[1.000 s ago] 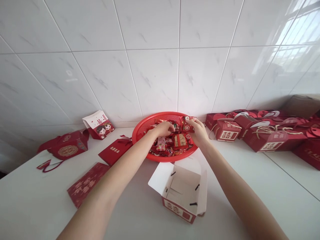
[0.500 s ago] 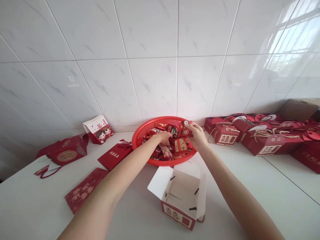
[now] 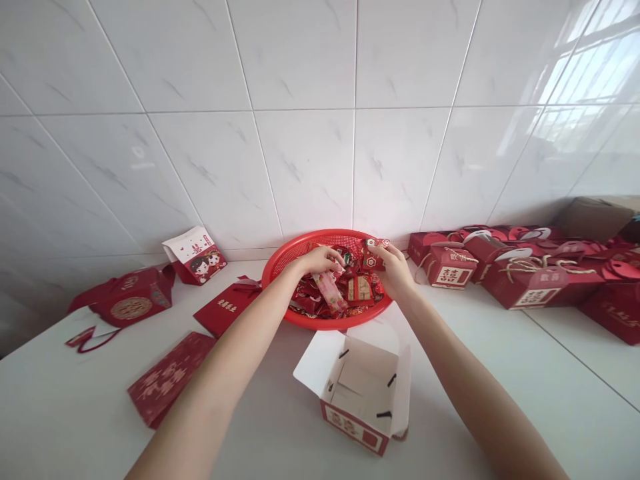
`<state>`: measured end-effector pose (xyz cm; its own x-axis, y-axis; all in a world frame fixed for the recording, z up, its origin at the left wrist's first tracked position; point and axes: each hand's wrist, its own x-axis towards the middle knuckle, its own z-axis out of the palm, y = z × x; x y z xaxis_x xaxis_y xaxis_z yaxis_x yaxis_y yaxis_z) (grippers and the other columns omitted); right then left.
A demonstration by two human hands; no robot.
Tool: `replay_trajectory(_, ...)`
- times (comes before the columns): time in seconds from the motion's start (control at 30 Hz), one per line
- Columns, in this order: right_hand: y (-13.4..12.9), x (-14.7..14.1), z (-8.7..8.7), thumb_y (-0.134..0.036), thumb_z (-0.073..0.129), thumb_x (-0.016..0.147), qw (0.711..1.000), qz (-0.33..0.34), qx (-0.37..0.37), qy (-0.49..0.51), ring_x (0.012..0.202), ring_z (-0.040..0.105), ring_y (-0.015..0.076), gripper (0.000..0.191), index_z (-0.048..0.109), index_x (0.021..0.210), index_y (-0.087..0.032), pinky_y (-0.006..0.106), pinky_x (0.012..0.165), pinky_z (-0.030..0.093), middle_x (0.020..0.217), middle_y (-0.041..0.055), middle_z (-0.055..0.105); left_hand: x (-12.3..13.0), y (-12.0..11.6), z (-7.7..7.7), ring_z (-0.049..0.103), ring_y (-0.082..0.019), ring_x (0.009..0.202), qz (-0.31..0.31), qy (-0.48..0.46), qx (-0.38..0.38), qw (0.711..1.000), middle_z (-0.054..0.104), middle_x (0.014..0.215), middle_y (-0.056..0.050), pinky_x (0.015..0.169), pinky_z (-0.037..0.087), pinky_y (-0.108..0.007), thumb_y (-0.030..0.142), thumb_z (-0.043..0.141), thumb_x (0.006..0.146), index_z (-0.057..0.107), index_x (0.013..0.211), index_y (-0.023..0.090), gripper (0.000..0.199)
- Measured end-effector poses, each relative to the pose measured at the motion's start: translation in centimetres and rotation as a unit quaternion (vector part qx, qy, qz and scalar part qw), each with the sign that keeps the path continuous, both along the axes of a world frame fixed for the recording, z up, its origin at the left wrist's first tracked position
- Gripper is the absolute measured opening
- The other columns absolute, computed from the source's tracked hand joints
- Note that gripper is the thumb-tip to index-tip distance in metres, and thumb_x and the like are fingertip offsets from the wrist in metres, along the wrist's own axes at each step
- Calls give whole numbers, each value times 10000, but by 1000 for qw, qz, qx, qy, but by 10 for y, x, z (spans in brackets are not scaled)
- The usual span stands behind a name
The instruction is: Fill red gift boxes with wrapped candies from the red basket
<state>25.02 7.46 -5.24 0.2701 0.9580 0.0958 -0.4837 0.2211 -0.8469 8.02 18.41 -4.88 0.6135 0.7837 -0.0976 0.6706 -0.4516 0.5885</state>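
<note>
A red oval basket [image 3: 277, 261] of wrapped sweets stands near the wall. My left hand [image 3: 323, 259] is over its middle, fingers closed on a pink packet [image 3: 330, 291] that slants down over the other sweets. At the basket's right side, my right hand [image 3: 393, 268] grips a red patterned packet [image 3: 374, 255] between thumb and fingers. In front of the basket sits an open red and white box [image 3: 357, 393], its flaps spread; no sweets show inside.
Red gift boxes [image 3: 450, 267] crowd the right side, with a brown carton [image 3: 595, 219] behind. To the left lie a flat red box [image 3: 173, 379], a red bag [image 3: 226, 307], a white-topped box [image 3: 196, 257] and another red box [image 3: 133, 299].
My left hand has risen a little from among the sweets, lifting the pink packet's upper end. My right hand still holds the red patterned packet in nearly the same place.
</note>
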Motion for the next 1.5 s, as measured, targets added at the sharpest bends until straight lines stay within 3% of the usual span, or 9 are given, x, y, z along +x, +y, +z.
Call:
replay_trajectory(0.23,1,1,-2,-309,809,539,1000,4,5,-4,711,694,231,238,677,719,-227,342,647,554,710,-1,731,-3,5,-2,673,-182,737,49,-119,-13,992,757,864,-40,694,522,-284,232,709,727,759,908,164,200)
replay_trajectory(0.5,-1,1,0,-300,795,553,1000,3,-8,-5,715,700,231,226,680,731,-219,349,662,559,724,6,733,0,1,1,697,-214,1034,130,-63,123,982,769,1086,-34,901,541,-283,19,567,739,774,898,207,321)
replay_trajectory(0.63,-1,1,-1,-304,796,565,1000,3,0,-12,718,703,238,228,672,737,-219,361,672,563,711,6,727,4,-3,-2,666,-215,1138,47,31,161,985,758,1149,-4,962,516,-251,16,541,737,784,987,232,410)
replay_trajectory(0.77,0,1,-1,-300,804,560,1000,2,2,-8,740,710,255,234,652,720,-223,373,682,564,684,2,713,15,-9,-11,714,-226,993,-56,147,103,982,780,1066,-15,876,541,-253,108,651,729,786,987,244,321)
replay_trajectory(1.0,1,1,-1,-283,801,524,1000,-12,-6,5,655,674,215,218,671,687,-219,331,614,541,655,-9,709,36,-17,-24,636,-328,1168,-95,186,118,971,701,1235,-120,933,505,-377,61,630,691,773,996,250,386)
replay_trajectory(1.17,-1,0,1,-275,814,528,1000,0,-9,14,669,668,201,219,690,697,-214,314,620,537,680,-8,720,35,-14,-18,683,-276,901,-67,130,118,982,739,873,-88,803,502,-349,117,606,768,687,725,198,122)
replay_trajectory(1.27,-2,0,3,-263,812,531,1000,-1,-12,25,671,662,195,204,683,680,-211,311,621,540,684,-4,719,23,-7,-10,634,-199,691,-36,59,103,992,671,705,-40,668,474,-298,223,515,892,619,694,184,227)
replay_trajectory(1.4,-2,0,5,-254,808,529,999,-2,-15,34,660,656,177,203,689,686,-206,276,578,520,691,-8,720,4,1,-2,586,-147,629,12,-72,65,995,661,744,-26,610,447,-263,405,506,937,625,785,167,306)
replay_trajectory(1.5,-2,0,5,-254,804,532,999,-2,-22,32,643,653,173,205,694,697,-203,272,566,516,689,-7,722,-2,4,0,638,-189,755,42,-237,-40,970,711,832,-56,685,490,-294,534,734,758,685,836,157,388)
